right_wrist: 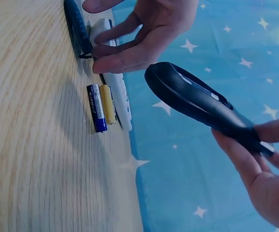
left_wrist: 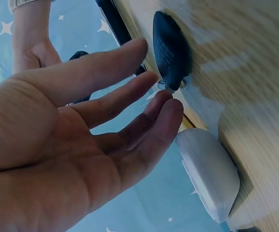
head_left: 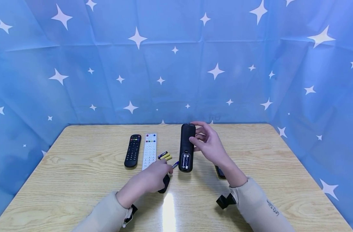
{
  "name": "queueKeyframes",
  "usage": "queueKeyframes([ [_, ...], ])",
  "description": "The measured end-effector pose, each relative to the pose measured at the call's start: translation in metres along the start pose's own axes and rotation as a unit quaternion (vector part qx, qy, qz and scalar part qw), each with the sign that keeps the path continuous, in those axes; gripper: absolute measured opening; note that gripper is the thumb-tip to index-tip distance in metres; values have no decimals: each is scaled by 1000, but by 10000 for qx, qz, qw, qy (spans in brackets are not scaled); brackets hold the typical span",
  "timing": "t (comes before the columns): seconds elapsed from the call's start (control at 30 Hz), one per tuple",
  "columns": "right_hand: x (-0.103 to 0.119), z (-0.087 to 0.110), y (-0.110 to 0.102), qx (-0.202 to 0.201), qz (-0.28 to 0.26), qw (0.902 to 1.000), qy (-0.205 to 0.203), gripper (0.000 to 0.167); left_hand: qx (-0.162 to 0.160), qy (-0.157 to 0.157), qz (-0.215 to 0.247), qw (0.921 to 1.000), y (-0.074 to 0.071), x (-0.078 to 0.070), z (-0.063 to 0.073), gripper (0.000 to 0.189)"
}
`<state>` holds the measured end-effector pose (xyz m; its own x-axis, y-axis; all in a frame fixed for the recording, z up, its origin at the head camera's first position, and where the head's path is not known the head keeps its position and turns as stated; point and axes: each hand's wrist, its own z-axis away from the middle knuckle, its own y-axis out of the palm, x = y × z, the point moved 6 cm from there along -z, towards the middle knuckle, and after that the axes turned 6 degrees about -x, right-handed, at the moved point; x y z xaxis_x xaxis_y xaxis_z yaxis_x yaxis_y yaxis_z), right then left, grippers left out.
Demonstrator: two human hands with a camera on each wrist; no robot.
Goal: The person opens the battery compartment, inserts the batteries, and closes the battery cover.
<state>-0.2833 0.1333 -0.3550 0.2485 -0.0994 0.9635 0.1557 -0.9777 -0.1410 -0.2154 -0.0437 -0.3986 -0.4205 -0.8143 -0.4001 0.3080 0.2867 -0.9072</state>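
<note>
My right hand (head_left: pixel 209 145) holds a black remote control (head_left: pixel 187 138) up off the table by its upper part, its back toward me. The battery compartment is uncovered, and two batteries (head_left: pixel 185 160) lie in it side by side. My left hand (head_left: pixel 154 175) reaches low over a small black cover (head_left: pixel 165 184) on the table. In the left wrist view its fingers are extended, and the tips come close to the dark cover (left_wrist: pixel 170 50); whether they touch is unclear. Beside that hand are a blue battery (right_wrist: pixel 96 108) and a yellow battery (right_wrist: pixel 108 104).
Left of the hands lie a black remote (head_left: pixel 133 150) and a white remote (head_left: pixel 149 149), the latter partly behind my left hand. A dark object (head_left: pixel 220 171) is mostly hidden beneath my right forearm. A blue starred cloth (head_left: pixel 176 80) hangs behind the wooden table (head_left: pixel 78 180).
</note>
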Motion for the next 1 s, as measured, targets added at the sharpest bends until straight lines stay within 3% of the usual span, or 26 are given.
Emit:
queueKeyframes([
  [0.63, -2, 0, 1, 36, 25, 10000, 9, 52, 19, 181, -166, 9997, 5, -1, 0, 29],
  [0.87, -3, 1, 1, 43, 48, 10000, 10, 52, -68, 264, 83, 9996, 2, -2, 2, 32],
  [1.0, -3, 1, 1, 45, 62, 10000, 2, 52, -248, 494, 433, 9975, 0, -2, 3, 31],
])
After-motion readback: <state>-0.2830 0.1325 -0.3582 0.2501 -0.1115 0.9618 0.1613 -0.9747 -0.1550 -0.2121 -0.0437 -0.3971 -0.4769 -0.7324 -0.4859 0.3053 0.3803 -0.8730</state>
